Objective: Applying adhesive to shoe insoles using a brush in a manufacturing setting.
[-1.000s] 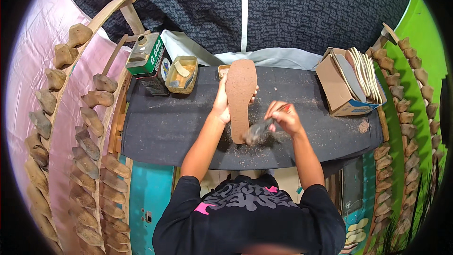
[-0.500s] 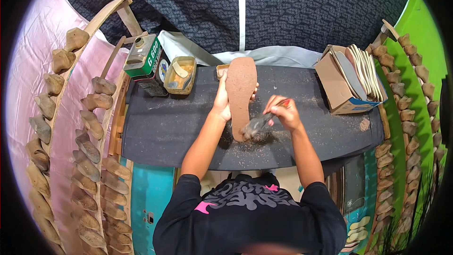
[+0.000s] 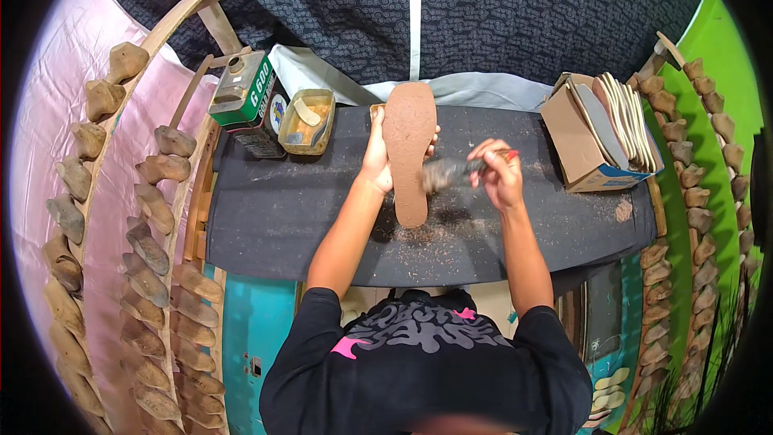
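Observation:
My left hand (image 3: 377,153) grips a long brown shoe sole (image 3: 409,141) by its sides, the thumb on its left edge and fingertips showing past its right edge. The sole stands lengthwise above the table, its wide end away from me and its rough face up. In my right hand (image 3: 499,173) is a brush (image 3: 467,167) with a red-tipped handle, the fingers closed round it. Its greyish bristles, blurred by motion, are at the right edge of the sole's narrow part; whether they touch it I cannot tell.
Brown crumbs lie scattered over the dark-covered table (image 3: 322,193). At its back left stand a green and black metal can (image 3: 245,105) and a yellowish tub (image 3: 307,121) with a spreader. A cardboard box (image 3: 584,137) of soles is at the right. Racks of wooden shoe lasts (image 3: 149,246) flank both sides.
The sole and my left hand have risen slightly away from me. My right hand has moved up and a little right, taking the brush from the sole's near end to its narrow middle.

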A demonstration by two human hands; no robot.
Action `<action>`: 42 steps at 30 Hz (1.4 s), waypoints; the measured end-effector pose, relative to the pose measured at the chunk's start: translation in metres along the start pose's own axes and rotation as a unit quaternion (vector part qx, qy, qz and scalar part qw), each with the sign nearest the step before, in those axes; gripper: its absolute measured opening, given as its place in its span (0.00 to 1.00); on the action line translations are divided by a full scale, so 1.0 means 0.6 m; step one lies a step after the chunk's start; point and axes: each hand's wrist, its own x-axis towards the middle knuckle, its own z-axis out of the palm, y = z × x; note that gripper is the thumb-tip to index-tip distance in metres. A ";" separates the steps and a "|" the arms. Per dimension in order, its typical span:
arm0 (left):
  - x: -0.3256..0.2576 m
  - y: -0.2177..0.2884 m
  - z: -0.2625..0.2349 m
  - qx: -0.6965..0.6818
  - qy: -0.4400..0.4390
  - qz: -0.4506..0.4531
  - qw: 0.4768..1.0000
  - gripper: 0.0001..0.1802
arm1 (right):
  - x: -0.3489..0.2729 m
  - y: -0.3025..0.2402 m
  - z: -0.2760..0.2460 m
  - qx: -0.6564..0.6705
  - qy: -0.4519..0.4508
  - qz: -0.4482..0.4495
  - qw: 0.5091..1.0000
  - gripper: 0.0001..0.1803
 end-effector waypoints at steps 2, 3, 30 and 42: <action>0.002 0.000 0.000 0.003 0.003 -0.001 1.000 0.41 | 0.010 0.004 0.008 0.019 0.051 -0.033 0.998 0.06; 0.002 0.000 0.000 0.002 -0.004 -0.003 1.000 0.41 | 0.011 0.006 0.009 0.012 0.019 -0.017 1.000 0.06; 0.000 -0.028 0.020 0.098 0.030 -0.028 0.994 0.39 | 0.091 -0.006 -0.018 0.119 0.120 -0.105 0.980 0.06; -0.003 -0.024 0.024 0.075 0.079 -0.045 0.993 0.40 | 0.048 0.019 -0.014 0.023 -0.059 0.046 0.997 0.06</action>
